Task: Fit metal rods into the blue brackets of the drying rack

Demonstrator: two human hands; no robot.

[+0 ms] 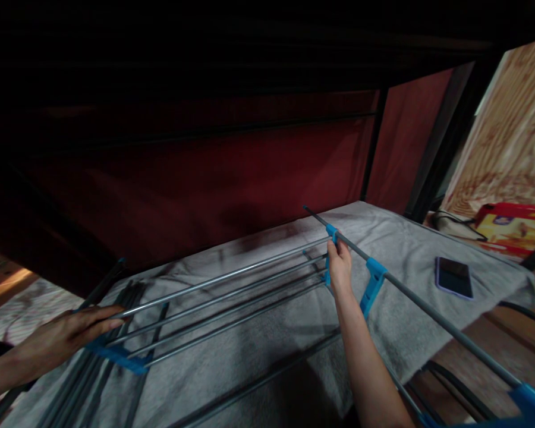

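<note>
Two hands at work, set wide apart in the head view: my left hand (84, 326) pinches the end of the top rod (232, 274) above a blue bracket (122, 358), while my right hand (340, 270) wraps the blue connector (331, 230) on the long pole (428, 311). Holding both ends likely stops the rack twisting. It's over grey cloth (401, 238), loose poles (65, 395) at left; the phone (455, 277) lies beyond the long pole, seemingly out of the way.

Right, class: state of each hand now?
Left hand: closed on the slim silvery metal rod at its left end.
Right hand: closed on the blue plastic bracket.
</note>
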